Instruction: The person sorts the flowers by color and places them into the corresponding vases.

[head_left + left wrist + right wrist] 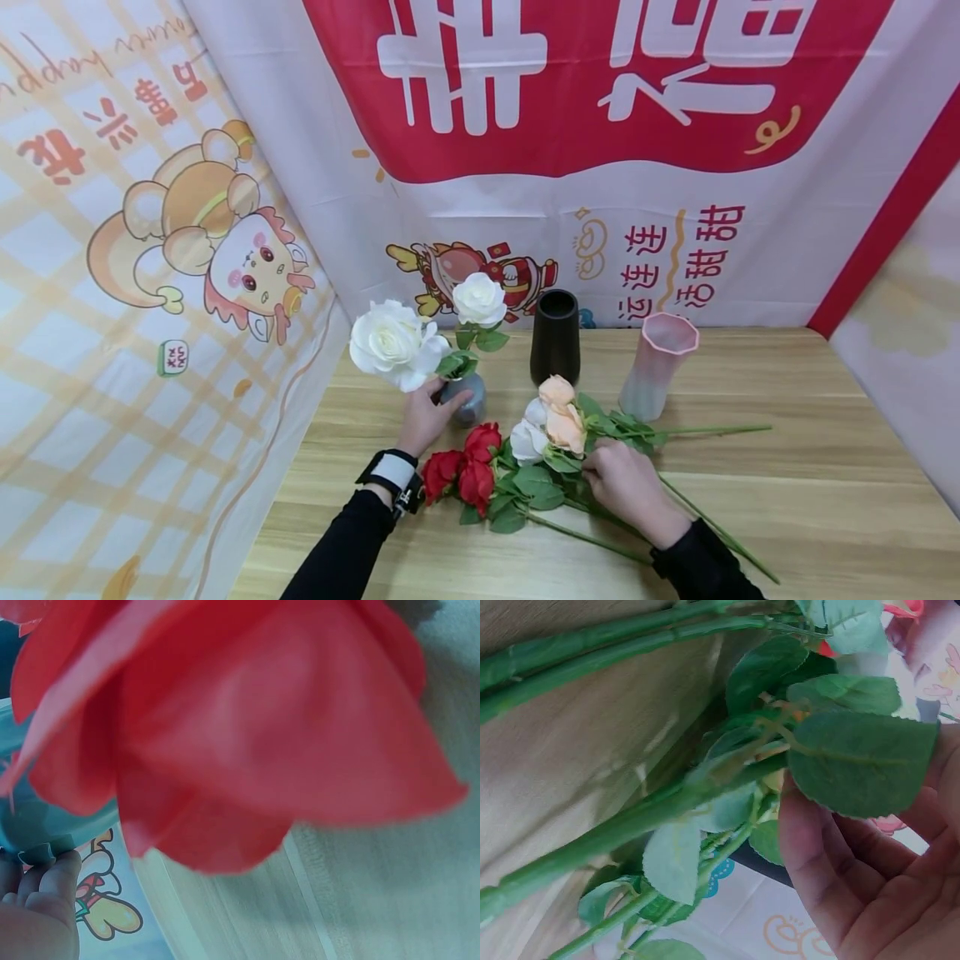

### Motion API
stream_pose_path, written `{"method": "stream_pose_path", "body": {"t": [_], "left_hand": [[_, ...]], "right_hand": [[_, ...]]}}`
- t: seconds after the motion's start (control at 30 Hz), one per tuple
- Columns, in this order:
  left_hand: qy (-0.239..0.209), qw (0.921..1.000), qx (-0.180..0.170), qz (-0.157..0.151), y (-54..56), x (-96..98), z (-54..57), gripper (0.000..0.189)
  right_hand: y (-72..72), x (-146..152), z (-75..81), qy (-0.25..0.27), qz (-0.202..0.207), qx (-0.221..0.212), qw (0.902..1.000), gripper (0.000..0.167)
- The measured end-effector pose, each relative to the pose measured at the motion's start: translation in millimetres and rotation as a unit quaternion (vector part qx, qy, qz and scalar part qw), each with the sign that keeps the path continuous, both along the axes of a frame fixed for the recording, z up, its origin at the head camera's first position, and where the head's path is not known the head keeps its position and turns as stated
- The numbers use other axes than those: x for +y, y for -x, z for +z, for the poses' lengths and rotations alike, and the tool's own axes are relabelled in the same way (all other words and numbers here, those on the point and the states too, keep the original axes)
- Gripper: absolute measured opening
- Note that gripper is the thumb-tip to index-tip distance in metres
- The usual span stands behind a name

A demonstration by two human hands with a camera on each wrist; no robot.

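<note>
My left hand (425, 417) grips a small blue-grey vase (471, 400), its thumb across the front. Two white roses (393, 340) stand in this vase. My right hand (626, 483) pinches a green rose stem (652, 814) just below its leaves; a leaf (862, 761) partly covers the fingertips in the right wrist view. Beside that hand lie a peach rose (562, 417) and a white rose (529, 433). Several red roses (476, 483) lie between the hands, and a red petal (285, 712) fills much of the left wrist view.
Behind the flowers stand a black vase (556, 342) and a pink-and-white vase (654, 375). Loose stems (720, 525) stretch to the right over the wooden table (840, 475). Printed cloth (480, 200) hangs at the back and along the left.
</note>
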State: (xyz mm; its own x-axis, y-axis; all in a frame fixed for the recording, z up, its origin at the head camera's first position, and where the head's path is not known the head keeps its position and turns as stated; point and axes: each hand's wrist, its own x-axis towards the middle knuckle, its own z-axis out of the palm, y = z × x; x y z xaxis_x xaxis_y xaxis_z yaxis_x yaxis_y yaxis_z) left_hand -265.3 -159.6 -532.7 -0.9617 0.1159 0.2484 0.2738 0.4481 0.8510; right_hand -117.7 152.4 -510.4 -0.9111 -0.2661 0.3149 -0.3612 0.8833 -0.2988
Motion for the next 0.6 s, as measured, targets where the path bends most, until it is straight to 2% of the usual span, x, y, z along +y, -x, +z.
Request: {"method": "stream_pose_path", "body": {"t": [0.1,0.37,0.6], "left_hand": [[0.001,1.0,0.001,0.001,-0.2,0.0,-0.1,0.044],[0.004,1.0,0.005,0.006,-3.0,-0.2,2.8,0.033],[0.005,1.0,0.005,0.005,-2.4,0.7,3.4,0.03]], "right_hand": [[-1.5,0.1,5.3,0.015,0.0,0.01,0.9998,0.016],[-4.4,0.6,24.1,0.069,-0.001,0.036,0.997,0.015],[-6.2,9.4,43.9,0.136,-0.001,0.079,0.9875,0.019]]}}
